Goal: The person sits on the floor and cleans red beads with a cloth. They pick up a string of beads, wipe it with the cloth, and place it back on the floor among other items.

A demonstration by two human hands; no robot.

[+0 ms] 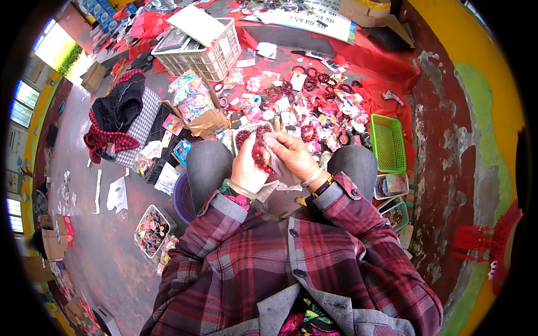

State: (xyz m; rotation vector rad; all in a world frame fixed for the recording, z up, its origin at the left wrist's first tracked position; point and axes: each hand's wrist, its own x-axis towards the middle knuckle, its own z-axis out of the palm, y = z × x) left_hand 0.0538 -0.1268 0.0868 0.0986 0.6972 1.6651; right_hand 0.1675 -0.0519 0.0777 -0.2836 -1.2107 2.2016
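Observation:
In front of my knees, my left hand (pixel 247 169) is closed around a dark red bead bracelet (pixel 260 155). My right hand (pixel 297 156) pinches a greyish-pink cloth (pixel 284 171), which hangs beside the beads and touches them. Part of the bracelet is hidden by my fingers and the cloth. Just beyond my hands stands a small white basket (pixel 237 147) with more dark red beads in it. A wide heap of dark red bead bracelets (pixel 319 81) and small packaged trinkets (pixel 342 115) spreads over the floor ahead.
At right lies a green plastic basket (pixel 388 144). A white crate (pixel 216 60) stands far left, near a carton of colourful packets (pixel 193 101). Clothes (pixel 120 112) lie over a checked bag at left. By my left knee are a purple basin (pixel 182 196) and a basket of hair ties (pixel 152 231).

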